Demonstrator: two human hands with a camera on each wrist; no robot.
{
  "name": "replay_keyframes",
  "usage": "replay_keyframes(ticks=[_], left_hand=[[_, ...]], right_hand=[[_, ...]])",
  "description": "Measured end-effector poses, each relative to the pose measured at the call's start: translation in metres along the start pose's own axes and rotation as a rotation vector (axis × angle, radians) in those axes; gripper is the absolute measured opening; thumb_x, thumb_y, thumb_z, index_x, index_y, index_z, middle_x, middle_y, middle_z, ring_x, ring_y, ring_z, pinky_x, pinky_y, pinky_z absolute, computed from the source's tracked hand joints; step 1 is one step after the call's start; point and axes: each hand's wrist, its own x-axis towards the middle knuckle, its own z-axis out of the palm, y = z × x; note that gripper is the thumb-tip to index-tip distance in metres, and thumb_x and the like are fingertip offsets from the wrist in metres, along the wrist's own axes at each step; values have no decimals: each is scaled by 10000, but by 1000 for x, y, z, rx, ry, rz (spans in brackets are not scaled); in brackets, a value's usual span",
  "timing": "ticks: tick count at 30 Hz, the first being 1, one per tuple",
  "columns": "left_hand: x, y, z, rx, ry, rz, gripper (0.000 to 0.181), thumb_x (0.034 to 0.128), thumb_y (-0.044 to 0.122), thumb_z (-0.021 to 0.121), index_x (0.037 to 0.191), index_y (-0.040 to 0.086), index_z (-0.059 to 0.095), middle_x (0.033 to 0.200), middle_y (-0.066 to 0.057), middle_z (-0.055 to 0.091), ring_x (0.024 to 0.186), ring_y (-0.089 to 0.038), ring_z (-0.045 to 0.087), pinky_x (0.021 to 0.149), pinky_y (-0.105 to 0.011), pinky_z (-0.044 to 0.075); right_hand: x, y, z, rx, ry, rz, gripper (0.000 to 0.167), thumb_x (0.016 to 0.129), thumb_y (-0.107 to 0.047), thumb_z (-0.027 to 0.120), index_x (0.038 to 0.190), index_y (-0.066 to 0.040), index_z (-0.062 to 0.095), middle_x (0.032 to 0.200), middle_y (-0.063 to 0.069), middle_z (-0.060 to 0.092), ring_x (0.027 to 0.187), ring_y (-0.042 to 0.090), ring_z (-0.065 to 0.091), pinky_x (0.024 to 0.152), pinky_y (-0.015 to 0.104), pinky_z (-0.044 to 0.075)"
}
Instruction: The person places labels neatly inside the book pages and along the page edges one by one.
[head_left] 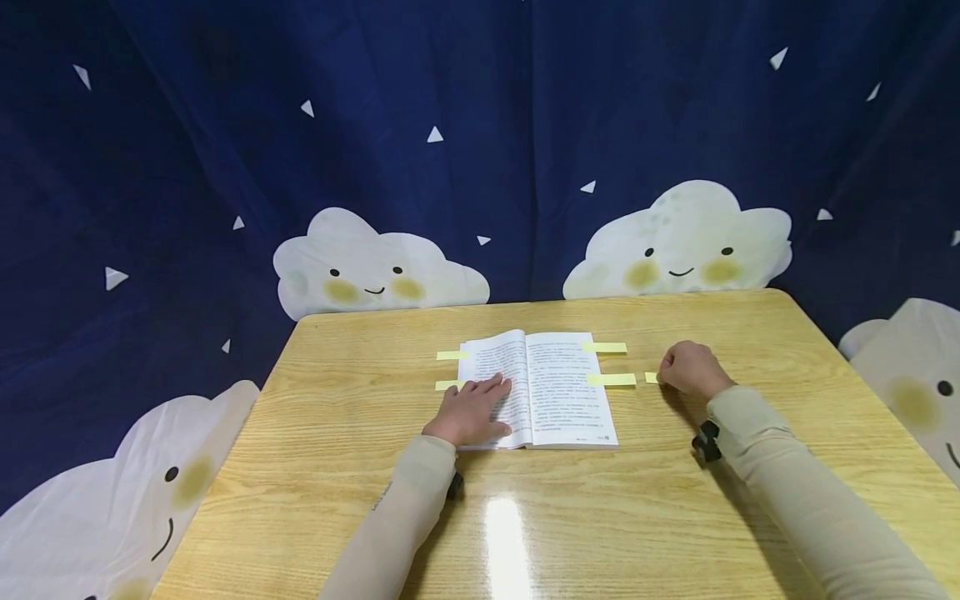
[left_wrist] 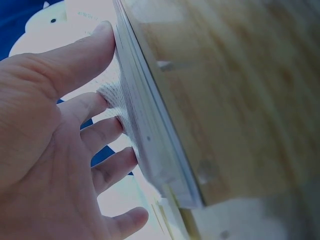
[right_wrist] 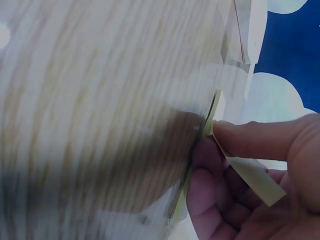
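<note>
An open book (head_left: 566, 400) lies on the wooden table, printed pages up. My left hand (head_left: 471, 412) rests on its left page with fingers spread; in the left wrist view the fingertips touch the page beside the stacked page edges (left_wrist: 150, 120). Pale yellow sticky strips stick out from both sides: an upper right strip (head_left: 606, 347), a lower right strip (head_left: 615, 380) and two on the left (head_left: 452, 356). To the right of the book, my right hand (head_left: 693, 369) is at a small yellow sticky-note pad (head_left: 651, 378). Thumb and forefinger pinch a yellow strip (right_wrist: 260, 182) at the pad.
The table (head_left: 345, 467) extends around the book, with a bright light reflection near its front. Behind it hangs a dark blue curtain (head_left: 450, 67) with white clouds and small triangles. A dark wrist device (head_left: 707, 442) sits under the right sleeve.
</note>
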Motion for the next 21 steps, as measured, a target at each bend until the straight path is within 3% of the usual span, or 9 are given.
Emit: replay_keyframes(ticks=[6,15,21], left_hand=[[-1,0,0,2,-4,-1,757,953,481,604,1589,305,233,1676,82,187,1525,-288,269,1212,-611,193],[-1,0,0,1,-3,-2,758,953,483,602,1589,303,233,1676,84,186,1524,-283,270,1210,-610,193],[0,0,0,-4,-7,-4,758,954,476,604,1590,305,228,1677,85,179,1528,-283,260,1214,-612,183]], right_hand=[[-1,-2,-3,28,-29,18,242,876,-79,545,638,-69,589,670,35,611,588,160,448,584,285,366],[2,3,-3,47,-46,13,353,856,-72,527,533,-182,436,490,-64,366,499,112,298,590,283,347],[1,2,-4,54,-50,21,323,837,-72,513,541,-180,442,491,-65,360,500,117,319,570,278,335]])
